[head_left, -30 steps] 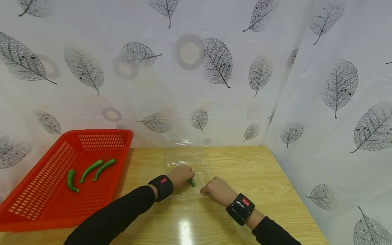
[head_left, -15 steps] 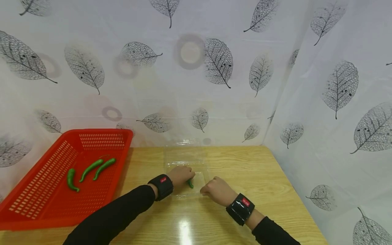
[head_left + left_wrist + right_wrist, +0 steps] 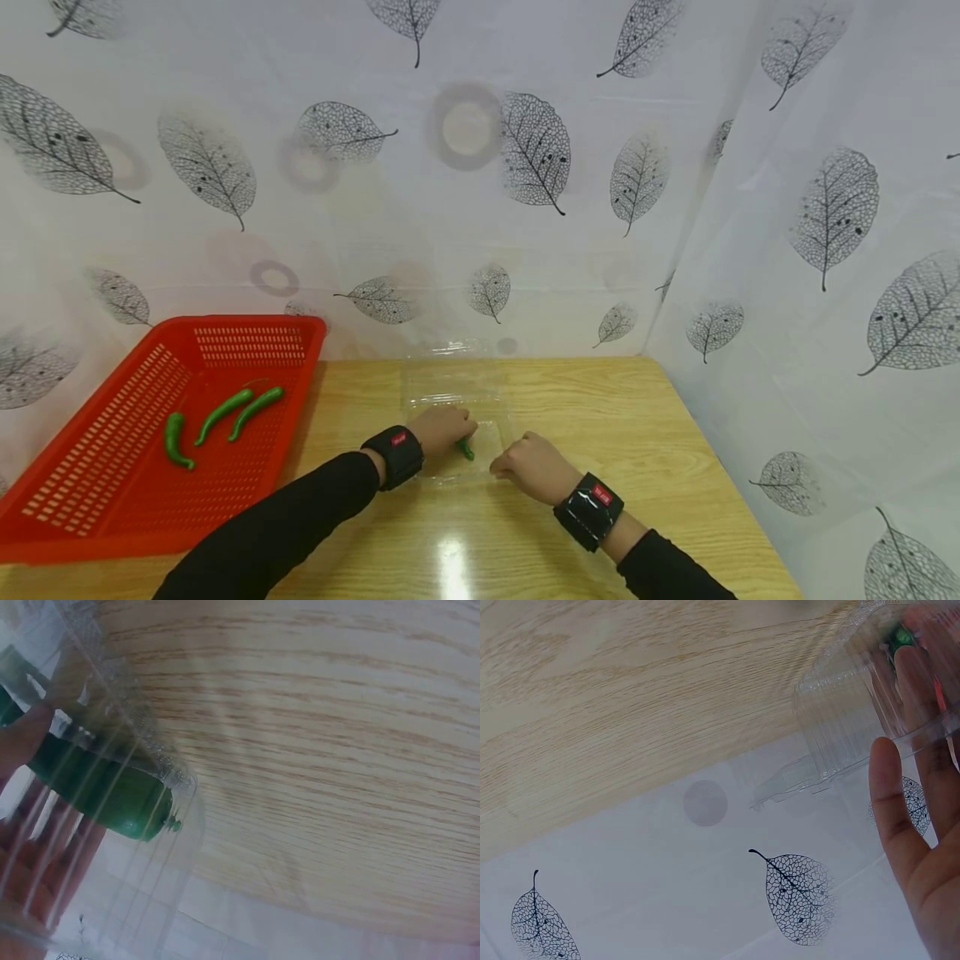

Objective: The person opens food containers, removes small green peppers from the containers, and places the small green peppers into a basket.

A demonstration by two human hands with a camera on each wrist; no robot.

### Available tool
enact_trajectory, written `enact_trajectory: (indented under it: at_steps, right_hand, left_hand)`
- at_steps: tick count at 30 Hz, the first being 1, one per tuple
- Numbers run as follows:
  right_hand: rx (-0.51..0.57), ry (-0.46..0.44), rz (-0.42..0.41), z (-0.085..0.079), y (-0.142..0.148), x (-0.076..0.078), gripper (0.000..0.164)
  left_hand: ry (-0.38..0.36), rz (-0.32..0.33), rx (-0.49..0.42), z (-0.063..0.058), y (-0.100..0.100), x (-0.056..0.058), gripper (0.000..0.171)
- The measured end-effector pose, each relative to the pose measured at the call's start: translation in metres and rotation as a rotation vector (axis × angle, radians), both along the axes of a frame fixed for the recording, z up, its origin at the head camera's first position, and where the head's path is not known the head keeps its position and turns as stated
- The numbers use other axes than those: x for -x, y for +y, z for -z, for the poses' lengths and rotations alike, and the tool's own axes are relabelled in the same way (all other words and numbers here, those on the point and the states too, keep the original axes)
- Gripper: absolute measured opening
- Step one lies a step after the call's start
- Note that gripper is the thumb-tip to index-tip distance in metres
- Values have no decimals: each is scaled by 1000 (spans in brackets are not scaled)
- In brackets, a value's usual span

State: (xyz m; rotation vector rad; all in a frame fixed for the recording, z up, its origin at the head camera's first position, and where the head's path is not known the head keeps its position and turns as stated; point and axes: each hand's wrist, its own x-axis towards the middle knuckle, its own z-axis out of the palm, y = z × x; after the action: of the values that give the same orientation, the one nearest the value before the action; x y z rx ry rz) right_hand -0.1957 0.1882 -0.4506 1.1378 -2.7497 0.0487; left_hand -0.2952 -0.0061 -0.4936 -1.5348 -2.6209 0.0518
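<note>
In the head view my left hand reaches into a clear plastic box with its lid raised at the back. It holds a green chili pepper, whose lower end shows below the fingers. Through the box's ribbed wall, the left wrist view shows the thumb on the pepper and the other fingers on its far side. My right hand grips the box at its front right corner. The right wrist view has that hand against the box wall; part of its fingers is seen close to the plastic.
A red plastic basket stands at the left with three green chili peppers lying in it. The wooden table ends at a white leaf-print curtain behind and on the right.
The pepper's visible end has shifted slightly left and down under my left hand, mostly in the first half second. My right hand and the box have stayed put.
</note>
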Motion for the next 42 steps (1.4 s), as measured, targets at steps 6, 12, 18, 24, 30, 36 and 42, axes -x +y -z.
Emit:
enact_trajectory:
  at_steps: [6,12,18,24,30,36,42]
  right_hand:
    - [-4,-1,-2,0,0,0,9]
    - [-4,10,-8,-2,0,0,9]
    - [6,14,-17,-1,0,1,9]
    - [3,-24,5,1,0,2,11]
    - [6,-31,22,1,0,0,11]
    - [14,-19,24,2,0,0,11]
    - [12,-17,26,3,0,1,10]
  left_hand:
    - [-63,-5,-14,1,-4,3,9]
    - [-115,-12,-3,-2,-8,3,10]
    - [-124,-23,2,-5,-12,1,13]
    - [-112,-43,4,-2,-12,2,10]
    - [-127,-52,-1,-2,-10,1,8]
    - [-102,-51,14,-2,-8,-1,9]
    - [-128,-69,24,-6,-6,-2,8]
